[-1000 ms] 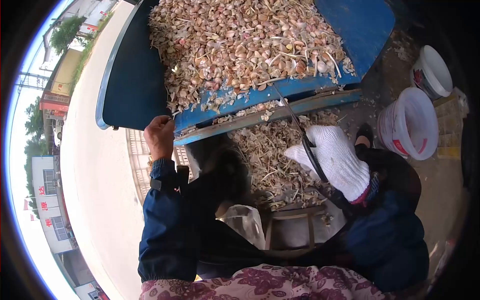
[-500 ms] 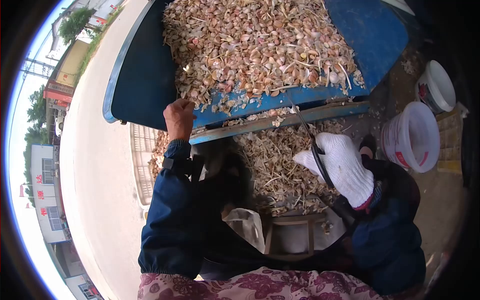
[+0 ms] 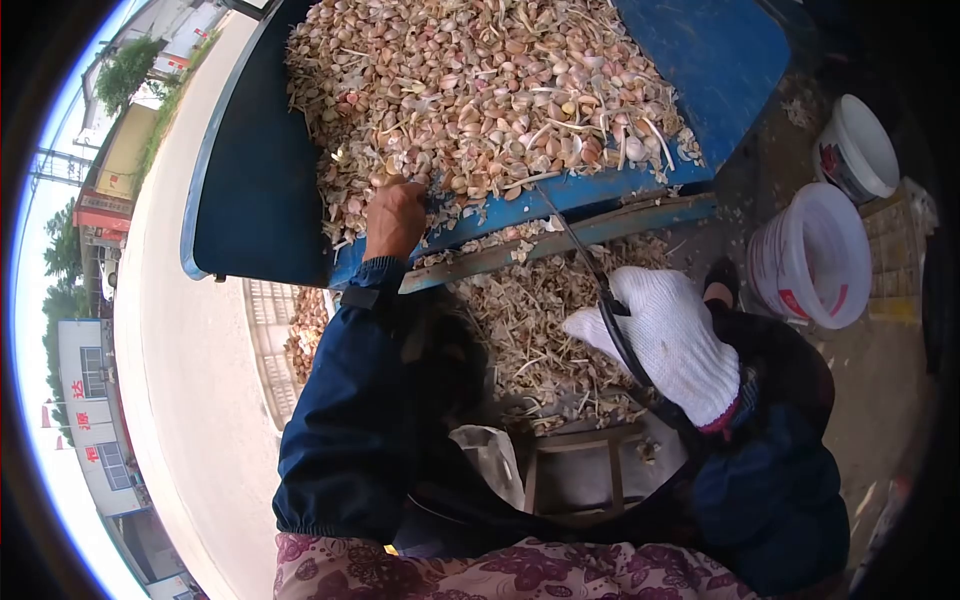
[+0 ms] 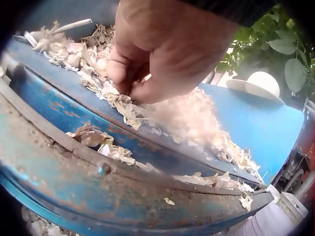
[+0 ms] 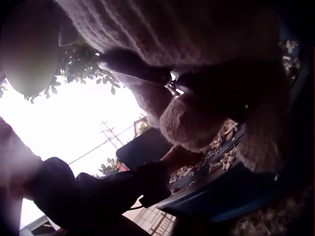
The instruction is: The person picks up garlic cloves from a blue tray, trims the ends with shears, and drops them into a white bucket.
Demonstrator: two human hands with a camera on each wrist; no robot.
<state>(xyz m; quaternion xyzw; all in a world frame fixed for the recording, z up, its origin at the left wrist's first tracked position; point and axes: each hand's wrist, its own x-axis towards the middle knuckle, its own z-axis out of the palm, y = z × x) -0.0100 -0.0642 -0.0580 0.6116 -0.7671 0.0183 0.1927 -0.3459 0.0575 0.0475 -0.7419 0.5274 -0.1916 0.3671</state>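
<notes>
Blue-walled, a tray [image 3: 250,190] holds a heap of garlic cloves [image 3: 480,90] mixed with dry skins and stalks. My bare left hand [image 3: 395,220] reaches over its front edge into the near side of the heap. In the left wrist view, the thumb and curled fingers [image 4: 118,71] come together among the skins, pinching a pale garlic clove mostly hidden by them. A white knitted glove covers my right hand [image 3: 665,325], which grips the dark handles of long scissors [image 3: 590,265]. The scissor blades point up toward the tray's front lip.
Skins and stalks [image 3: 550,340] lie piled below the tray, above a wooden frame [image 3: 570,470]. Two white buckets [image 3: 785,260] stand at right. A pale plastic crate [image 3: 270,340] with cloves is at left, beside the pavement.
My left hand has moved right and inward, from the tray's front left edge into the cloves. The right hand keeps its grip on the scissors and has hardly moved.
</notes>
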